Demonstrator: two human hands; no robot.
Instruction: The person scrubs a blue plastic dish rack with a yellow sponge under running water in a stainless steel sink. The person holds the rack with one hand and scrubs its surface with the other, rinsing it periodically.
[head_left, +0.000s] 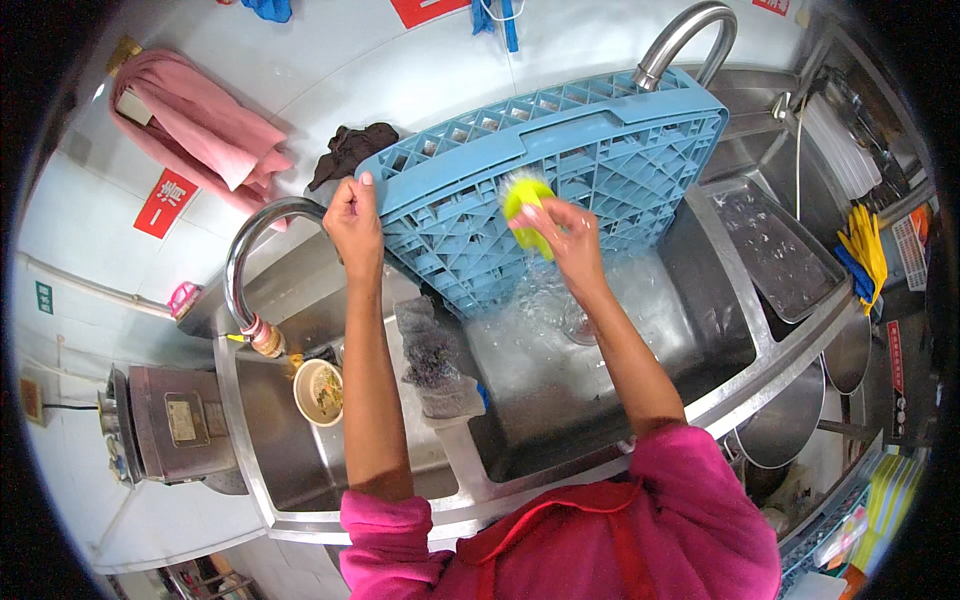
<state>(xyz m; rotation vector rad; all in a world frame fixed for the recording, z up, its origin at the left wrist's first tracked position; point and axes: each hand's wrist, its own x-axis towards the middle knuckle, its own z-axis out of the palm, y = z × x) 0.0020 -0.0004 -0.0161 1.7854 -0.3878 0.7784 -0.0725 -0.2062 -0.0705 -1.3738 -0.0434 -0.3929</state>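
A blue plastic dish rack (450, 217) with a lattice base stands tilted in the middle sink basin (517, 420), its underside facing me. My left hand (354, 221) grips the rack's upper left corner. In my right hand (566, 232) is a yellow-green scrubbing brush (529, 201), its pale bristles blurred against the lattice. Water splashes down the rack's lower part and wets the basin floor. Behind the rack's top right edge arches a steel faucet (686, 34); whether its spout is running is hidden.
In the left basin a paper bowl (319, 391) holds food scraps, below a second faucet (244, 277). A wet grey cloth (435, 360) drapes over the divider. A metal tray (780, 247) rests over the right basin. Yellow gloves (864, 251) hang at the far right; a pink towel (199, 127) hangs on the wall.
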